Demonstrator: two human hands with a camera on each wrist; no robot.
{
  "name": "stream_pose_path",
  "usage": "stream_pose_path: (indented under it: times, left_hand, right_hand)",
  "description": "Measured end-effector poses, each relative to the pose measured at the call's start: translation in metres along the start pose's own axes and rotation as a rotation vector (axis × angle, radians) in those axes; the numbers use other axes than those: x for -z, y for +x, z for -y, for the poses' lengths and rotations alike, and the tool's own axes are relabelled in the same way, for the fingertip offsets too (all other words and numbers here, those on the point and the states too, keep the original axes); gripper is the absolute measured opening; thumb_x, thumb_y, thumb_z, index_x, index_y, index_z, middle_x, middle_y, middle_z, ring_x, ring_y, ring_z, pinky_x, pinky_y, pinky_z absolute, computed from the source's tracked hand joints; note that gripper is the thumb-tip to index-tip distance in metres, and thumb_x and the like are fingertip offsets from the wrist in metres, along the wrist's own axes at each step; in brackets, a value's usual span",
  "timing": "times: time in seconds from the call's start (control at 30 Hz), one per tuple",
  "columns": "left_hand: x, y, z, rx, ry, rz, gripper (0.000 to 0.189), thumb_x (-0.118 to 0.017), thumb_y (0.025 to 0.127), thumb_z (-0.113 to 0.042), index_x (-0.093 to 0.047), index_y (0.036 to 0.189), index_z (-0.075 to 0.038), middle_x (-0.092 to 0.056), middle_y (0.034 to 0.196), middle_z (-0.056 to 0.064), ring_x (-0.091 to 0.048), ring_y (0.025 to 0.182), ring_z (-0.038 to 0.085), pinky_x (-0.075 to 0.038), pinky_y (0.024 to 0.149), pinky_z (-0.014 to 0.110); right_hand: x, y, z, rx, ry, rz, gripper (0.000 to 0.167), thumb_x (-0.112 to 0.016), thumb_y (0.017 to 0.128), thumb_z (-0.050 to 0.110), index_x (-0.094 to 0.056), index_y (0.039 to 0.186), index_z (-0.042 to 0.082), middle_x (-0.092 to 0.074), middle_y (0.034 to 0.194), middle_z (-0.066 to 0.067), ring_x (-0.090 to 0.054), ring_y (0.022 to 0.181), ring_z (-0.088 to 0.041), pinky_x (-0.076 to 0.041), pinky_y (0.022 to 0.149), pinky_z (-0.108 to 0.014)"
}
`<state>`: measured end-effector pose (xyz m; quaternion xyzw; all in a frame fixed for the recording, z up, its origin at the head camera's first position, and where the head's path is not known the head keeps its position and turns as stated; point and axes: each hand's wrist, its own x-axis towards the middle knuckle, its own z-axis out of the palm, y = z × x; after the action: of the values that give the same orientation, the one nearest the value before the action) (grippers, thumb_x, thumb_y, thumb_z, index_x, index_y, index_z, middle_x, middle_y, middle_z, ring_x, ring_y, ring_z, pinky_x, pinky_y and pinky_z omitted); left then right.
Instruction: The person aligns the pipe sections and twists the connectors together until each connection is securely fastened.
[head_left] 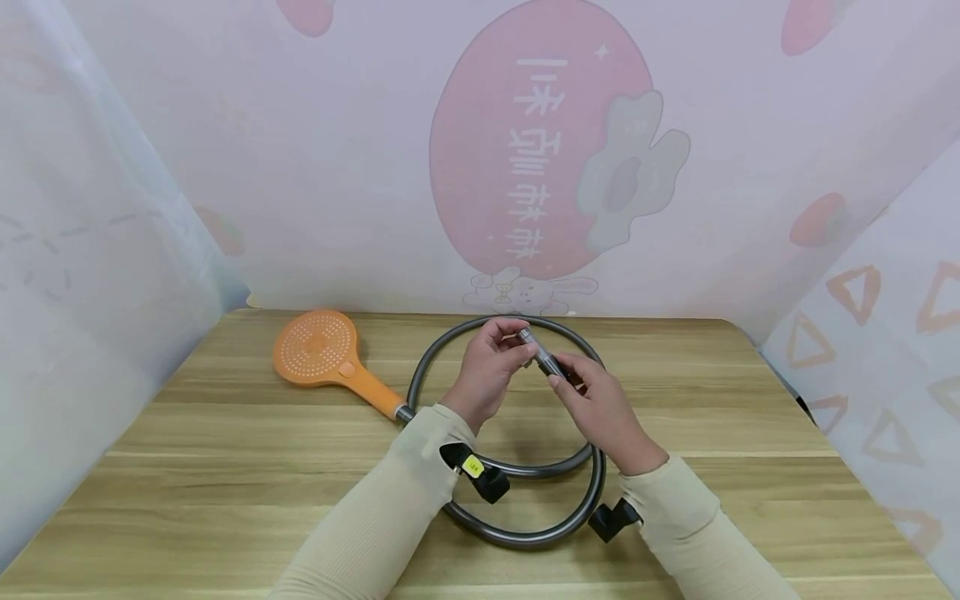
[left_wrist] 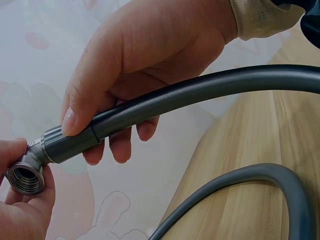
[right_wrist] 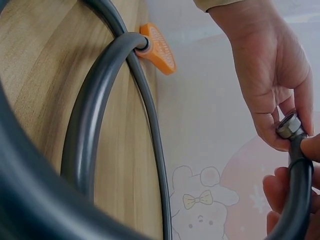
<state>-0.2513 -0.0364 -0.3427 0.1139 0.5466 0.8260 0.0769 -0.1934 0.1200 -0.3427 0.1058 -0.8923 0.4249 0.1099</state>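
My left hand pinches the metal nut at the free end of a dark grey shower hose. In the left wrist view the nut hangs at an angle, its threaded opening showing. Fingers of my right hand grip the dark sleeve just behind the nut, thumb on top. Both hands are raised over the coiled hose. At the left, an orange shower head lies on the table, holes facing up, joined by its handle to the hose's other end.
The hose loops over itself on the wooden table, below and around both hands. A printed curtain hangs close behind the table's back edge. Black wrist cameras sit under both sleeves, near the loops.
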Motion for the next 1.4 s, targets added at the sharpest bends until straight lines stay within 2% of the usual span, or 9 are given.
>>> stream_pose_path:
  times: [0.3, 0.5, 0.67, 0.77, 1.0, 1.17, 1.4]
  left_hand:
    - [-0.0004, -0.0001, -0.0007, 0.005, -0.016, -0.007, 0.026, -0.060, 0.087, 0.011, -0.055, 0.110, -0.001, -0.055, 0.104, 0.005, -0.055, 0.087, 0.012, -0.048, 0.074, 0.022]
    - [-0.0006, 0.0002, -0.0009, 0.003, -0.012, -0.007, 0.028, -0.060, 0.087, 0.011, -0.053, 0.113, 0.004, -0.055, 0.104, 0.006, -0.055, 0.086, 0.012, -0.048, 0.073, 0.022]
    - [-0.0005, 0.0006, -0.0007, 0.004, -0.014, -0.003, 0.027, -0.060, 0.087, 0.011, -0.054, 0.112, 0.002, -0.055, 0.109, 0.013, -0.056, 0.087, 0.012, -0.049, 0.074, 0.022]
    - [-0.0004, 0.0008, -0.0003, 0.006, -0.016, 0.001, 0.028, -0.060, 0.087, 0.011, -0.053, 0.114, 0.005, -0.054, 0.111, 0.016, -0.056, 0.086, 0.012, -0.049, 0.074, 0.023]
    - [-0.0008, 0.0009, -0.0003, 0.016, -0.016, -0.004, 0.028, -0.060, 0.088, 0.011, -0.053, 0.114, 0.004, -0.056, 0.104, 0.008, -0.056, 0.086, 0.012, -0.049, 0.074, 0.023]
    - [-0.0003, 0.0017, 0.0001, 0.014, -0.022, -0.002, 0.034, -0.060, 0.087, 0.012, -0.048, 0.119, 0.010, -0.055, 0.106, 0.011, -0.056, 0.085, 0.011, -0.049, 0.075, 0.022]
    - [0.0017, 0.0015, -0.0003, 0.013, -0.018, 0.000, 0.030, -0.060, 0.088, 0.010, -0.051, 0.117, 0.007, -0.056, 0.102, 0.005, -0.057, 0.086, 0.012, -0.049, 0.074, 0.022]
  right_hand:
    - [0.0006, -0.0002, 0.0001, -0.018, 0.007, 0.000, 0.034, -0.060, 0.096, 0.015, -0.059, 0.127, 0.002, -0.062, 0.102, -0.010, -0.055, 0.086, -0.019, -0.047, 0.070, -0.031]
    - [0.0003, 0.0000, -0.0009, -0.017, 0.014, -0.001, 0.035, -0.062, 0.095, 0.014, -0.058, 0.127, 0.002, -0.062, 0.105, -0.010, -0.056, 0.089, -0.020, -0.048, 0.070, -0.030]
    - [0.0000, -0.0003, -0.0022, -0.013, 0.023, -0.012, 0.038, -0.064, 0.093, 0.013, -0.057, 0.128, 0.000, -0.062, 0.106, -0.012, -0.057, 0.093, -0.022, -0.047, 0.073, -0.032]
    - [0.0001, -0.0009, -0.0031, -0.005, 0.023, -0.033, 0.041, -0.066, 0.092, 0.012, -0.056, 0.129, -0.002, -0.062, 0.105, -0.012, -0.058, 0.094, -0.023, -0.047, 0.074, -0.033]
    - [-0.0006, -0.0033, -0.0032, 0.031, -0.006, -0.078, 0.037, -0.071, 0.088, 0.009, -0.060, 0.122, 0.002, -0.061, 0.106, -0.009, -0.056, 0.092, -0.021, -0.046, 0.074, -0.033]
    - [-0.0017, -0.0045, -0.0024, 0.057, -0.044, -0.091, 0.036, -0.071, 0.088, 0.009, -0.061, 0.121, 0.003, -0.061, 0.105, -0.008, -0.056, 0.092, -0.020, -0.046, 0.074, -0.034]
    - [-0.0026, -0.0042, -0.0006, 0.058, -0.060, -0.084, 0.034, -0.070, 0.089, 0.010, -0.061, 0.121, 0.003, -0.062, 0.106, -0.008, -0.057, 0.092, -0.019, -0.046, 0.073, -0.033]
